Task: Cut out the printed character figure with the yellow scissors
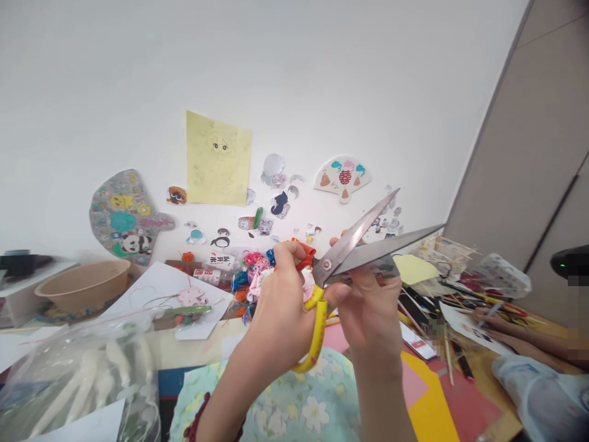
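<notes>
Open-bladed scissors [327, 264] with a red and a yellow handle loop are raised in front of the wall, their tips pointing up and right. My left hand [283, 307] is closed around the handles, a dark red bracelet on its wrist. Just to the right, my right hand [372, 307] is beside and partly behind the blades, its fingers closed on a small dark greyish piece [386, 267]. The blades hide much of that piece, so I cannot tell what it is. Below my hands lies a pale green floral cloth [315, 414].
Cut-out drawings, a yellow sheet [218, 159] and two decorated fans hang on the wall. At the left are a tan bowl [85, 282] and a plastic bag [83, 374]. Coloured paper [432, 399], a phone [418, 342] and pens lie at the right, near another person's hand [488, 319] holding a pen.
</notes>
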A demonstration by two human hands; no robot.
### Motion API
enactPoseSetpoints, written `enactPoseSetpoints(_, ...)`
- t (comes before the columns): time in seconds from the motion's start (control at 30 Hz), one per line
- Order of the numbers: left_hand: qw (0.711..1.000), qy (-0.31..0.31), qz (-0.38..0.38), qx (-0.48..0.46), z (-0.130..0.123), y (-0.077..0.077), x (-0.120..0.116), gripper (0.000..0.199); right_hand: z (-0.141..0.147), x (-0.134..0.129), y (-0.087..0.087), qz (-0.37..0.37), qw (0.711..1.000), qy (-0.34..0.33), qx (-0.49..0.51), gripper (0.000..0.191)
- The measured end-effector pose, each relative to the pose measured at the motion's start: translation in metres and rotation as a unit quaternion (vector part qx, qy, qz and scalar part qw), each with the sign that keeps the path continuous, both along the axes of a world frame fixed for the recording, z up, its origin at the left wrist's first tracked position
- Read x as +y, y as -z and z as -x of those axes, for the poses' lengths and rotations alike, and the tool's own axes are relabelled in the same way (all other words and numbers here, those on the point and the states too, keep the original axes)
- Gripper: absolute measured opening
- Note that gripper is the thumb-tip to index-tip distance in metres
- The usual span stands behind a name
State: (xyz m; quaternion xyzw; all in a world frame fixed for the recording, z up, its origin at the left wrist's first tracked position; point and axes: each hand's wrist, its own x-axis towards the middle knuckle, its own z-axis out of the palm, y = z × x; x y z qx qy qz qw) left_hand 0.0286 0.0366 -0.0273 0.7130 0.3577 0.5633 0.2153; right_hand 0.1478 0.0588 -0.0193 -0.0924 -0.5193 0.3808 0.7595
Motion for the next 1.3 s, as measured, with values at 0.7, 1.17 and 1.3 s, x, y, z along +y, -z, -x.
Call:
enactPoseSetpoints(0.7,1.0,-0.002,0.015,0.0,0.0012,-0.0009,-0.0045,0.043,0.003,-0.005,-0.0018,0.011,0.999,-0.01,0.035,0.014)
enactPoseSetpoints(1.17,1.0,0.003,0.025,0.004,0.0019,-0.0024,-0.0061,0.043,0.0018,-0.0034,-0.0003,0.005,1.0,0.007,0.012,0.015)
enactPoseSetpoints(1.3,1.0,0.0,0.017,0.002,0.0025,-0.0029,-0.0061,0.043,0.0007,-0.0034,0.0006,0.002,1.0,0.023,0.0,0.016)
